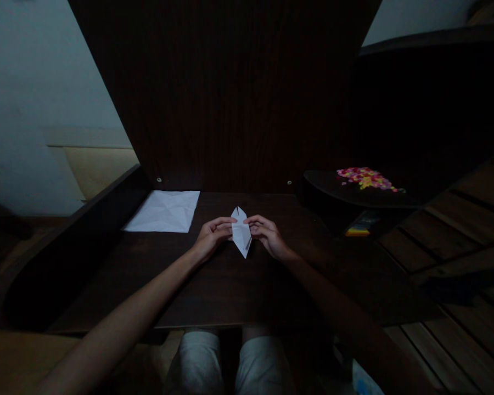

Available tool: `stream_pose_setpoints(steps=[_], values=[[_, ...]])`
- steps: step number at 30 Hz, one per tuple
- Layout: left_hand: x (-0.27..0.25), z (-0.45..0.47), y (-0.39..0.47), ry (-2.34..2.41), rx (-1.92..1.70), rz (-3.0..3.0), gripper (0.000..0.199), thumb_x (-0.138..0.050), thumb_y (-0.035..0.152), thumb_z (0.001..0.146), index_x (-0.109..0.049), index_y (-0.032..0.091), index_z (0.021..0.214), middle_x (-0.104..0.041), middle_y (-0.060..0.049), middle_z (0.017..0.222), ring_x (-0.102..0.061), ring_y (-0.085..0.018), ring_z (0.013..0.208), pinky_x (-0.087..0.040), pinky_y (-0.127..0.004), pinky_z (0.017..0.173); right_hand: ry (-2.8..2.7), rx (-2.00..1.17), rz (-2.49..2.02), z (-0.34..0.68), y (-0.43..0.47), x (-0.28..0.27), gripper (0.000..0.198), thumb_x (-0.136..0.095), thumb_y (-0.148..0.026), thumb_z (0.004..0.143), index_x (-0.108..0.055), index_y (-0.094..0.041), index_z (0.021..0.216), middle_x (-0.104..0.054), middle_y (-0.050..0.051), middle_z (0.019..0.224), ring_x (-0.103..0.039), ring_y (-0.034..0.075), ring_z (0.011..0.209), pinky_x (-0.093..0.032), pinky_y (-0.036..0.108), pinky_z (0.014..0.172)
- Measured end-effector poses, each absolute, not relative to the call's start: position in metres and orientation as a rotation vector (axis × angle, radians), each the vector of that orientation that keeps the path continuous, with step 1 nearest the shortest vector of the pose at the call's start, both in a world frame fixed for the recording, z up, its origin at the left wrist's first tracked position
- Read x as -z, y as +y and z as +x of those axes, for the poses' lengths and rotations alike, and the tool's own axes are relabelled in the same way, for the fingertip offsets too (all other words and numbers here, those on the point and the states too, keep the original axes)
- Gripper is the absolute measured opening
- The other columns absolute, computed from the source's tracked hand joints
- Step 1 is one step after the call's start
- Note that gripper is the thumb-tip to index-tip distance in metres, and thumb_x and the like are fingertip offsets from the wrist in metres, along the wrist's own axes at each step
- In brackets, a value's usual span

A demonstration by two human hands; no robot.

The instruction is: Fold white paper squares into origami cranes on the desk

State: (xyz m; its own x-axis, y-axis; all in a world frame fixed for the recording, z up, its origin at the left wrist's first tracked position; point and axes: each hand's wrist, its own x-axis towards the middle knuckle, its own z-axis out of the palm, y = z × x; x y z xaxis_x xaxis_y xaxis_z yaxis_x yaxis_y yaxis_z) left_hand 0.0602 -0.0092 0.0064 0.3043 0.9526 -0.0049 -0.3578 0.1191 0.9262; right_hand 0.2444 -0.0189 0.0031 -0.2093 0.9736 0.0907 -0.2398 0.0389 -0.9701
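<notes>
A small folded piece of white paper (241, 233), pointed at its top and bottom, is held above the middle of the dark wooden desk. My left hand (212, 236) pinches its left edge between thumb and fingers. On the opposite edge, my right hand (268, 235) grips it the same way. A narrow flap shows near the lower right of the folded paper. Parts of the fingertips are hidden behind it.
A creased white sheet (164, 211) lies flat at the desk's back left. Several small pink, red and yellow pieces (368, 179) sit on a low rounded shelf (325, 181) at right. The desk's front edge (247, 327) runs above my knees.
</notes>
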Motion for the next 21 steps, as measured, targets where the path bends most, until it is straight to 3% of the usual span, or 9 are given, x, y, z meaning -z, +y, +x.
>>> stream_pose_setpoints(steps=[21], values=[[-0.0021, 0.0602, -0.0052, 0.784, -1.133, 1.135, 0.041, -0.087, 0.029, 0.049, -0.07, 0.014, 0.083, -0.072, -0.006, 0.082, -0.066, -0.018, 0.077, -0.049, -0.029, 0.074, -1.252, -1.38, -0.866, 0.2436, -0.0186, -0.0011, 0.02, -0.064, -0.022, 0.062, -0.065, -0.02, 0.082, -0.062, 0.001, 0.077, -0.056, 0.015, 0.07, -0.043, 0.024, 0.059]])
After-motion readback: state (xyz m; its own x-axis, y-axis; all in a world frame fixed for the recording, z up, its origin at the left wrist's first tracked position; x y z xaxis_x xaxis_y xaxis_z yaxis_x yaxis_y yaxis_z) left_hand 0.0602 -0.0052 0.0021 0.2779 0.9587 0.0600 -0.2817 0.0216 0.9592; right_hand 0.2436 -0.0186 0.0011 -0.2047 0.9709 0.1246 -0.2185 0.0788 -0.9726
